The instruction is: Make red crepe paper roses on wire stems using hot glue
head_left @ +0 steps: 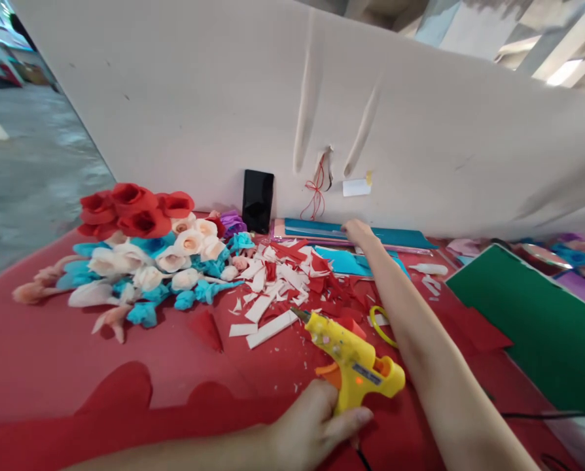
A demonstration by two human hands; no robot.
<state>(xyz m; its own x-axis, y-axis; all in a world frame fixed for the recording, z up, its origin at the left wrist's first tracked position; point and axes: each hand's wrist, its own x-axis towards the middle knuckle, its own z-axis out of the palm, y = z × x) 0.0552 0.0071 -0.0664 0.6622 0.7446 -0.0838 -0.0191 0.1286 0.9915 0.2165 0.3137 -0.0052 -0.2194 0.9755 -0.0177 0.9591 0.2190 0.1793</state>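
My left hand (312,422) grips the handle of a yellow hot glue gun (344,343). Its nozzle points up and left, and an orange light glows on its side. My right arm stretches to the back of the table, where my right hand (358,230) is closed over a stack of blue sheets (400,237); whatever its fingers pinch is hidden. White and red paper scraps (285,281) lie beyond the nozzle. Beside my right forearm a yellow ring-shaped handle (381,330) shows, partly covered by the arm.
Red, white and blue paper flowers (175,255) cover the left of the red table (175,373). A black phone (258,201) leans on the white wall panel (199,98). At right lie a green board (532,320), a white bottle (428,269) and a black cable (548,415).
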